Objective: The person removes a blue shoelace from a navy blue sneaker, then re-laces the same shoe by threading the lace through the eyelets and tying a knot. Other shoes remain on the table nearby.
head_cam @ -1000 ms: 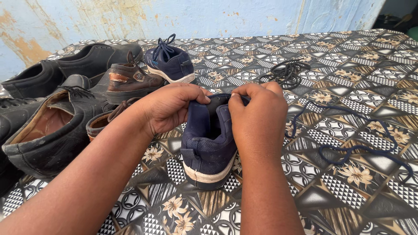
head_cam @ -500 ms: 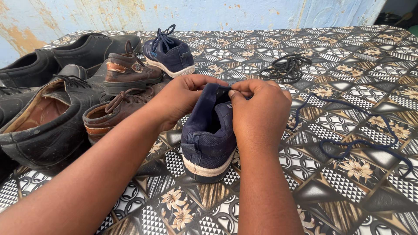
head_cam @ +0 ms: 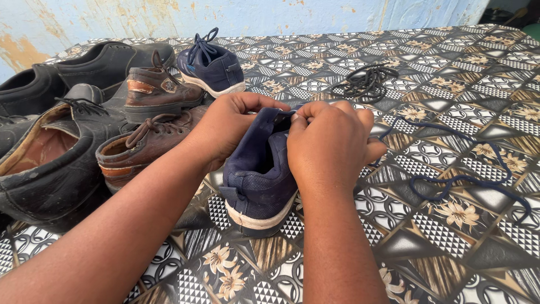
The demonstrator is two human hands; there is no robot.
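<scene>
The blue shoe [head_cam: 260,171] stands on the bench [head_cam: 450,236], heel toward the camera. The left hand [head_cam: 228,126] and right hand [head_cam: 329,141] have fingers pinched together at its top. The shoe could tip if they tug hard. The loose blue lace [head_cam: 461,180] might slide off.

Left side: black leather shoes [head_cam: 50,163] and brown lace-up shoes [head_cam: 143,149] are crowding the patterned table [head_cam: 450,259], lying just beside the left hand [head_cam: 230,126].
Far left: a second navy sneaker [head_cam: 216,67] is blocking the way behind the brown pair.
Centre: both hands are closing around the navy sneaker [head_cam: 259,174], the right hand [head_cam: 329,143] covering its top.
Right: a dark blue lace [head_cam: 467,180] is trailing across the surface.
Far centre: a black lace bundle [head_cam: 368,81] is lying well apart.
Near edge: bare table is showing on both sides of the forearms.
</scene>
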